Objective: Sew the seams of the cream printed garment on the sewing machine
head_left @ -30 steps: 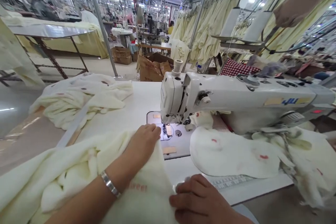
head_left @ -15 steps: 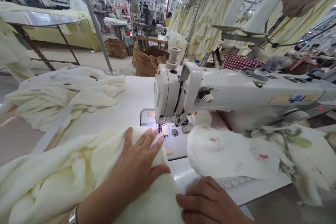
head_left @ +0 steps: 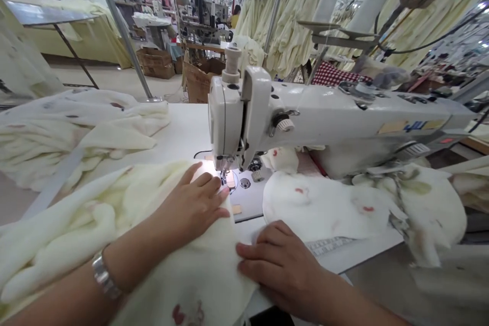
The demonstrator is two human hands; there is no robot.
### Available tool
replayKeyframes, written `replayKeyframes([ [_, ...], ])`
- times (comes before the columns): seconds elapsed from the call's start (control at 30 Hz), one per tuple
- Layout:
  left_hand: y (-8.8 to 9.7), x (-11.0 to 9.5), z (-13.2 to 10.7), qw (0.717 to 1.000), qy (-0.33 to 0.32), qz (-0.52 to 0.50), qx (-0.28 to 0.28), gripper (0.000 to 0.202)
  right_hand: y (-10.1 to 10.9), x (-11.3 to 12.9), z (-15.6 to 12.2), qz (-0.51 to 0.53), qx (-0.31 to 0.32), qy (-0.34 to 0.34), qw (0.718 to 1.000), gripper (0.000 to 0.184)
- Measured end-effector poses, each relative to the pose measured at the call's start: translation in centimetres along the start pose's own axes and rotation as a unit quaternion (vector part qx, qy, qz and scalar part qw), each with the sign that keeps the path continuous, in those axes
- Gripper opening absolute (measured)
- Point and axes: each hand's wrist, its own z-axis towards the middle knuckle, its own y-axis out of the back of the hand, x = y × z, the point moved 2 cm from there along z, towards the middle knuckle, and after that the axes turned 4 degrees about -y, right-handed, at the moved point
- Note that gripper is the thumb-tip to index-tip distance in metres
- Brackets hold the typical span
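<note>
Cream fabric (head_left: 210, 265) lies from six to eight o'clock of the sewing machine head (head_left: 223, 117). Left hand (head_left: 194, 206): spread on top, ungripping, apparently to flatten it. Right hand (head_left: 282, 260), five o'clock: at its edge, presumably for alignment; grip indeterminable.

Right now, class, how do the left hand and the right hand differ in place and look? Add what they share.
The left hand lies on top of the pale cloth, close to the needle end of the sewing machine; the right hand is at the cloth's edge, farther from the needle. The left hand has a shiny band at its wrist; the right hand shows none. Both touch the same cloth.
</note>
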Motion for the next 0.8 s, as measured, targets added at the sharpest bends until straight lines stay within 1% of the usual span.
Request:
replayKeyframes([
  [0.07,0.2,-2.3,-0.5,0.999,0.027,-0.018,-0.025,0.023,0.1,0.0,-0.1,-0.003,-0.008,0.015,1.0,0.014],
  [0.17,0.2,-7.2,-2.1,0.989,0.074,-0.076,-0.099,0.028,0.3,0.1,-0.8,-0.018,-0.009,0.03,0.999,0.008],
  [0.23,-0.2,-9.8,-3.3,0.979,0.111,-0.096,-0.141,0.029,0.6,0.2,-1.4,-0.03,0.004,0.034,0.999,0.011],
  [0.3,-0.9,-11.3,-4.2,0.972,0.131,-0.102,-0.165,0.027,1.0,0.4,-1.9,-0.034,0.027,0.035,0.998,0.012],
  [0.33,-1.3,-11.5,-4.4,0.972,0.132,-0.102,-0.168,0.026,1.1,0.5,-2.0,-0.034,0.041,0.036,0.998,0.011],
  [0.4,-1.9,-11.0,-4.5,0.973,0.123,-0.091,-0.175,0.026,1.2,0.6,-1.9,-0.039,0.062,0.038,0.997,0.01],
  [0.47,-2.2,-9.6,-4.4,0.979,0.098,-0.065,-0.166,0.027,1.1,0.4,-1.4,-0.05,0.074,0.039,0.995,0.012],
  [0.57,-2.2,-6.7,-4.1,0.989,0.053,-0.032,-0.137,0.029,0.4,-0.6,-0.1,-0.074,0.077,0.037,0.994,0.018],
  [0.7,-1.8,-2.5,-3.2,0.996,0.022,-0.057,-0.07,0.029,-0.6,-2.4,2.2,-0.099,0.084,0.041,0.991,0.019],
  [0.8,-1.4,0.0,-2.2,0.997,0.007,-0.068,-0.033,0.027,-0.9,-3.9,4.1,-0.107,0.069,0.035,0.991,0.017],
])
